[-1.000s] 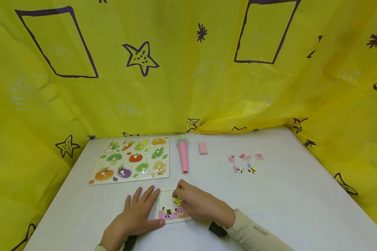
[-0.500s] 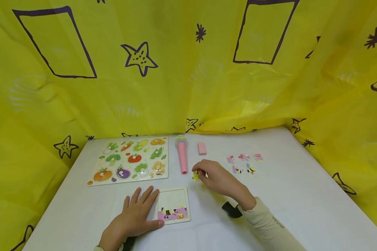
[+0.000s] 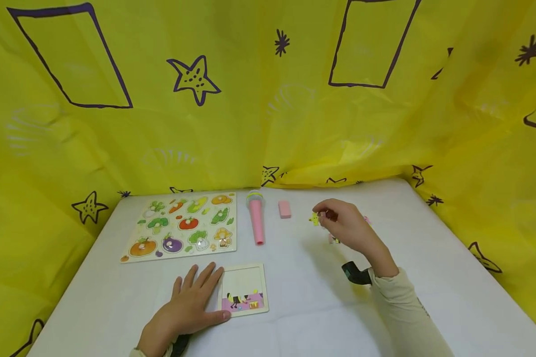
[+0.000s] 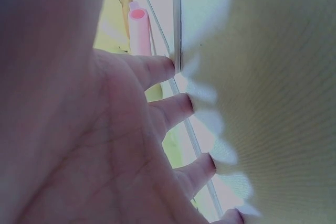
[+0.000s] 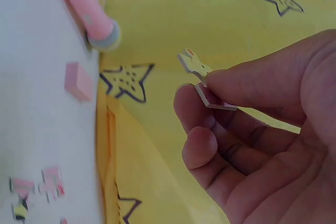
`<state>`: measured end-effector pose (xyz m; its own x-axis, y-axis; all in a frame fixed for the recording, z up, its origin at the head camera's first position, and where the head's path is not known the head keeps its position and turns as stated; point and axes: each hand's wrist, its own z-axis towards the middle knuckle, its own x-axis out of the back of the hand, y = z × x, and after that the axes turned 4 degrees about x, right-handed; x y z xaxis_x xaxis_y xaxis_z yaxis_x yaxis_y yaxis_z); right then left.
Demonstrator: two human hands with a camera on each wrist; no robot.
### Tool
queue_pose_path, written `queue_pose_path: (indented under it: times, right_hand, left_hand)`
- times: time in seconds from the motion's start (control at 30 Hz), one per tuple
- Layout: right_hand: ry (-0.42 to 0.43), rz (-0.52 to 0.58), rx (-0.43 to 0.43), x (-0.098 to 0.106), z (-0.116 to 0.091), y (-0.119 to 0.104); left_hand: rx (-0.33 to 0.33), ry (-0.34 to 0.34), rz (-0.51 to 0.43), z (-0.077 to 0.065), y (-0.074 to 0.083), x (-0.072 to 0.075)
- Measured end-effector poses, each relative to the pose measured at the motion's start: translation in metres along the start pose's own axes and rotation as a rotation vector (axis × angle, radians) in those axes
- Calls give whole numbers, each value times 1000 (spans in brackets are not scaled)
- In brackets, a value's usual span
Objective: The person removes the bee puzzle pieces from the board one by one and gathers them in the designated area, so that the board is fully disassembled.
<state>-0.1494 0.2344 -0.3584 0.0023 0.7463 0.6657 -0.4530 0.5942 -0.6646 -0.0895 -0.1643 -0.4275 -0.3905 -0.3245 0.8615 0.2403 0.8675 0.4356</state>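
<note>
In the head view, my left hand [image 3: 189, 302] lies with fingers spread at the left edge of a small jigsaw tray [image 3: 242, 278], thumb on its lower corner. Pink pieces with a bee picture fill the tray's bottom; its upper part shows bare backing. My right hand [image 3: 346, 225] pinches a yellow jigsaw piece [image 3: 314, 218] between thumb and fingers, over the loose pieces at the right. From the right wrist, the yellow piece [image 5: 194, 65] sticks out past the thumb, with a second flat piece edge [image 5: 220, 106] below it. Loose pink pieces [image 3: 332, 239] are partly hidden under that hand.
A vegetable peg puzzle board [image 3: 154, 240] lies at the back left. Beside it are a pink toy microphone [image 3: 257, 223] and a small pink block [image 3: 284, 209]. A yellow curtain [image 3: 232, 134] hangs behind the white table [image 3: 303, 332].
My right hand has lifted away from the tray and moved right and back to the loose pieces, carrying the yellow jigsaw piece. My left hand has stayed at the tray.
</note>
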Motion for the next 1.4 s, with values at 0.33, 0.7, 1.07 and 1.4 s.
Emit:
queue_pose_path:
  times: [0.33, 0.7, 1.07, 1.4]
  right_hand:
    - [87, -58, -131, 37, -11, 22]
    - [105, -129, -266, 61, -29, 53]
    - [15, -179, -361, 70, -38, 84]
    - [-71, -149, -455, 67, -41, 99]
  left_hand:
    - [-13, 11, -23, -1, -3, -2]
    - [2, -5, -14, 0, -3, -3]
    - [6, -5, -11, -1, -2, -1]
    - [9, -14, -1, 0, -1, 0]
